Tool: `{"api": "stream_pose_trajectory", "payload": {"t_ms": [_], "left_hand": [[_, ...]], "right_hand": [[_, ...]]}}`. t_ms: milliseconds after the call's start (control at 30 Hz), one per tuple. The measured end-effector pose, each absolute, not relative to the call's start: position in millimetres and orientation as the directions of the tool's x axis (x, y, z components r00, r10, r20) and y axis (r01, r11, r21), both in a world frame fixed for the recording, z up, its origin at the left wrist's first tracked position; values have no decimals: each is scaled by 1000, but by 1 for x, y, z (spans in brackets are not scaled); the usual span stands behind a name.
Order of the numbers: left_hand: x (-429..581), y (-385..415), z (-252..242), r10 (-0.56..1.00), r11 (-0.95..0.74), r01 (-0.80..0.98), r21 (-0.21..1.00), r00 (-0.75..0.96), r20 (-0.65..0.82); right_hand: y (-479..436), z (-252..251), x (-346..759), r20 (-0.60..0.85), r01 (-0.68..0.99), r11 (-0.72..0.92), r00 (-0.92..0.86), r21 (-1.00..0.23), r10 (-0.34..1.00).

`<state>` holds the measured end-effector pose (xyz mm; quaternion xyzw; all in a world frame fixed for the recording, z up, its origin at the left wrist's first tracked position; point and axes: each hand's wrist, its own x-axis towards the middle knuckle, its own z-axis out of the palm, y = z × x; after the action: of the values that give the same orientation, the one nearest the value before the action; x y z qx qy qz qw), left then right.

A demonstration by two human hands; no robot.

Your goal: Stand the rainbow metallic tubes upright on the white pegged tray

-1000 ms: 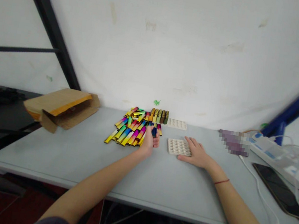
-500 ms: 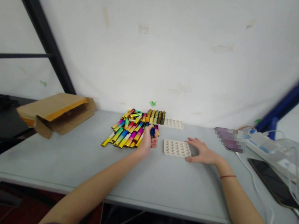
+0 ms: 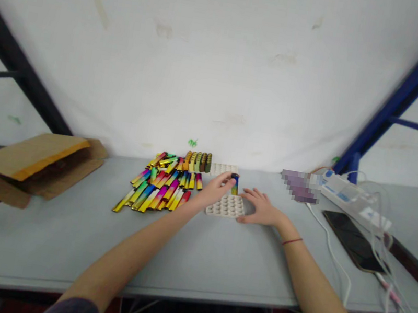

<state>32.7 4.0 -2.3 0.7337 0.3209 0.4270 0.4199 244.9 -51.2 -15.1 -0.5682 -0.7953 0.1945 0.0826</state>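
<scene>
Between the thumb and fingers of my left hand (image 3: 218, 189) is a shiny blue-to-yellow tube (image 3: 235, 185) with a dark end on top. It stands nearly upright over the far right corner of a white tray with rows of round holes (image 3: 220, 209). My right hand (image 3: 262, 209) rests at the tray's right side, fingers spread, thumb by the near corner and index finger by the far one. To the left lies a loose pile of shiny rainbow-coloured tubes (image 3: 154, 190). Behind them, several rows of tubes (image 3: 198, 161) stand upright.
A second white holed tray (image 3: 225, 169) lies against the wall. An open brown paper package (image 3: 34, 160) sits at the left. On the right are a phone (image 3: 354, 240), a power strip (image 3: 352, 203), tangled white cables (image 3: 387, 306) and a blurred-out purple item (image 3: 299, 185).
My left hand has moved right from the pile, bringing the blue tube over the tray. My right hand stays beside the tray. The whole view has shifted as my head turned right.
</scene>
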Motion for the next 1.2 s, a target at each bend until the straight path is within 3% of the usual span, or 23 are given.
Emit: {"api": "stream_pose_trajectory", "payload": {"t_ms": [167, 467, 667, 1000, 1100, 1200], "left_hand": [[36, 12, -15, 796, -445, 190, 875, 532, 289], [39, 1, 2, 784, -525, 340, 780, 550, 288], [33, 2, 7, 754, -597, 346, 724, 550, 360], [40, 3, -3, 675, -676, 347, 650, 646, 356], [37, -1, 5, 678, -711, 454, 537, 644, 354], [17, -2, 17, 785, -614, 716, 332, 510, 351]], "right_hand": [[-54, -13, 241, -97, 866, 262, -332, -426, 938], [-60, -14, 238, -116, 871, 255, -330, -419, 937], [-58, -20, 240, -101, 876, 271, -335, -399, 937], [-54, -25, 247, -92, 872, 252, -317, -420, 944], [-54, -22, 247, -100, 883, 243, -307, -402, 947], [-55, -20, 247, -108, 889, 249, -311, -384, 944]]}}
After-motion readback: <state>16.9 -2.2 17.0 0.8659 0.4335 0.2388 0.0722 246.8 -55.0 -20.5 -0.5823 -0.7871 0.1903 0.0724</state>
